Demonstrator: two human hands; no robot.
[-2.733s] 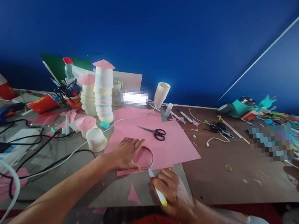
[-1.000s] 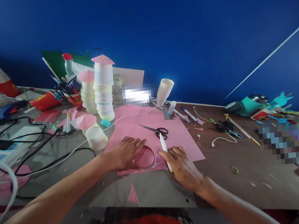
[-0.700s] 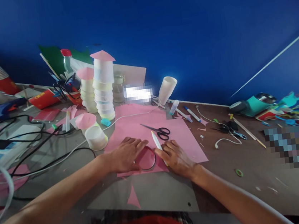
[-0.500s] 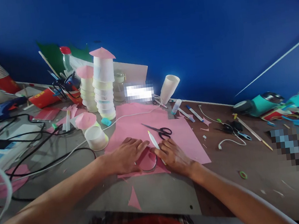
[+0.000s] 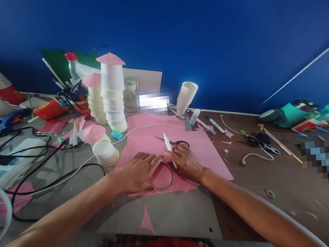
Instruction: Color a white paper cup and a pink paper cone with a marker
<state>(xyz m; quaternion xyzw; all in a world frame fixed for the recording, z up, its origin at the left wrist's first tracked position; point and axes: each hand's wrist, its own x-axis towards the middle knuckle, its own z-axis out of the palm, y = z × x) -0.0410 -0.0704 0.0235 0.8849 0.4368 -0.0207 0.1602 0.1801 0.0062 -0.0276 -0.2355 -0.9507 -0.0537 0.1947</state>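
Note:
A large pink paper sheet (image 5: 203, 150) lies before me on the desk. My left hand (image 5: 142, 171) holds a thin round ring (image 5: 171, 180) flat against it, with thumb and fingers on the ring's left side; pink shows through the middle. In my right hand (image 5: 186, 161) is a white pen (image 5: 168, 143) with a yellow tip at its upper end. The pen stands at a tilt just right of the ring; whether its lower end touches the paper I cannot tell. Beyond that hand lie black-handled scissors (image 5: 181, 142), partly covered by the hand and pen.
Paper-cup towers (image 5: 113, 93) with pink cone tops stand at the back left. A white cup (image 5: 105, 153) is left of the sheet. Black cables (image 5: 37, 152) tangle farther left. More white cups (image 5: 187, 96) lean near the blue wall. A teal bottle (image 5: 291, 114) lies right.
My right hand has moved slightly up and away with the pen, now covering part of the scissors' handles. More of the ring's right side shows. My left hand stays on the ring.

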